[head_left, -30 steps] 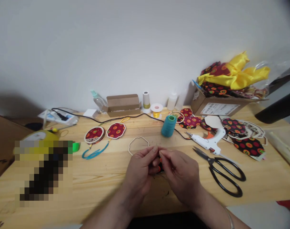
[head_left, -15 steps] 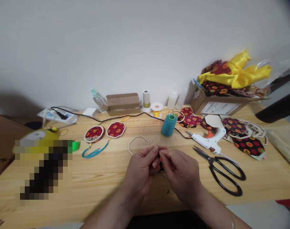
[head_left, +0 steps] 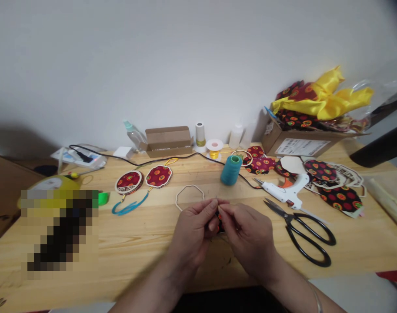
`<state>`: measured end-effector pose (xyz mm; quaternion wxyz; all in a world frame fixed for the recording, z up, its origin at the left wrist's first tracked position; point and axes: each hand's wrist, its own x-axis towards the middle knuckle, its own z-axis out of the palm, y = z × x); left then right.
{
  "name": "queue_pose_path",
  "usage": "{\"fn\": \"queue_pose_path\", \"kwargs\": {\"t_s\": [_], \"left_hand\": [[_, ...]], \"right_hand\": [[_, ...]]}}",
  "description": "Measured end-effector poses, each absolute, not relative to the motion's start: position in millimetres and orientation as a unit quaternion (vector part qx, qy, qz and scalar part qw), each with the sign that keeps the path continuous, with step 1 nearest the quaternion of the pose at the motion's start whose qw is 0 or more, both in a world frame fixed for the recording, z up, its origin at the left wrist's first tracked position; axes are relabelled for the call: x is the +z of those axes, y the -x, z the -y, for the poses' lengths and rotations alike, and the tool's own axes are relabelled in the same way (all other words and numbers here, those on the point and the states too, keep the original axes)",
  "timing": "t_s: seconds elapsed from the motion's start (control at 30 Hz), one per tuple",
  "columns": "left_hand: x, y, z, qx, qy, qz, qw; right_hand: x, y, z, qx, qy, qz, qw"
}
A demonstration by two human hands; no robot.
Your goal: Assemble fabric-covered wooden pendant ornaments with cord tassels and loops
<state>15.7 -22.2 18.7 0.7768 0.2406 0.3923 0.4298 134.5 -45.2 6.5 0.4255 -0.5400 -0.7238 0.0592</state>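
Observation:
My left hand (head_left: 195,226) and my right hand (head_left: 248,228) meet over the middle of the table (head_left: 136,256), fingertips pinched together. Between them shows part of a dark patterned fabric piece (head_left: 221,224), mostly hidden by the fingers. What the right fingertips pinch is too small to make out. Just behind my left hand lies a thin scalloped wooden frame (head_left: 178,198). A teal thread cone (head_left: 231,171) stands beyond the fingers. Black-handled scissors (head_left: 288,217) lie slightly open to the right of my right hand.
A white glue gun (head_left: 285,193) lies at right beside patterned fabric pieces (head_left: 340,200). Behind them is a full cardboard box (head_left: 296,143). Two red ornaments (head_left: 158,177) with teal tassels lie left of centre. A black cable (head_left: 146,163) crosses the back. Pixelated blocks cover the left.

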Motion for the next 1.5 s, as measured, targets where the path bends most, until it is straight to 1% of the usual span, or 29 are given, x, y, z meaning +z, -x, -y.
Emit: {"fn": "queue_pose_path", "kwargs": {"t_s": [0.4, 0.57, 0.63, 0.77, 0.8, 0.9, 1.0, 1.3, 1.5], "left_hand": [[16.3, -16.0, 21.7, 0.435, -0.246, -0.402, 0.768], [15.0, -15.3, 22.9, 0.444, -0.277, -0.418, 0.742], [15.0, -15.6, 24.4, 0.435, -0.292, -0.428, 0.736], [15.7, -16.9, 27.5, 0.406, -0.342, -0.448, 0.719], [15.8, -17.1, 28.1, 0.398, -0.355, -0.453, 0.715], [15.6, -16.8, 29.2, 0.378, -0.389, -0.459, 0.704], [15.3, -15.9, 29.6, 0.362, -0.415, -0.457, 0.698], [20.2, -17.2, 29.8, 0.354, -0.424, -0.418, 0.722], [19.3, -16.5, 31.1, 0.360, -0.398, -0.414, 0.735]], "right_hand": [[11.1, -135.1, 47.5, 0.072, 0.515, 0.736, 0.433], [22.0, -147.3, 40.5, 0.056, 0.524, 0.703, 0.478], [24.6, -153.1, 35.7, 0.121, 0.536, 0.682, 0.482], [27.1, -159.1, 28.8, 0.398, 0.533, 0.609, 0.433], [27.6, -159.5, 27.9, 0.450, 0.528, 0.583, 0.424], [29.1, -159.9, 26.9, 0.525, 0.519, 0.530, 0.417], [30.2, -160.8, 27.1, 0.526, 0.521, 0.529, 0.414], [29.9, -163.2, 27.0, 0.395, 0.551, 0.607, 0.415], [30.3, -164.1, 24.3, 0.357, 0.552, 0.619, 0.429]]}}
